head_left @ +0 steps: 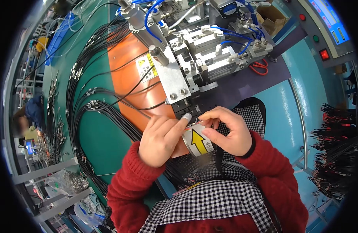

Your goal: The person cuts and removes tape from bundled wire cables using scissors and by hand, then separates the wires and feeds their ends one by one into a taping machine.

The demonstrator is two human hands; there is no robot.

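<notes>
My left hand (159, 139) is at the front of the metal machine (169, 79), its index finger stretched toward a small dark fixture (183, 108). A white covering sits on that fingertip. My right hand (229, 131) is closed in a pinch beside it, at thin red and white wires (194, 124) that run between the two hands. Both hands are over a silver curved piece with a yellow arrow label (198, 143). The exact ends of the wires are hidden by the fingers.
Bundles of black cables (113, 114) lie on the green table (95, 145) and over an orange cover (126, 87). Red-handled scissors (259, 68) lie at the machine's right. More cables (330, 155) hang at far right, below a control panel (323, 33). Another person (33, 112) is at far left.
</notes>
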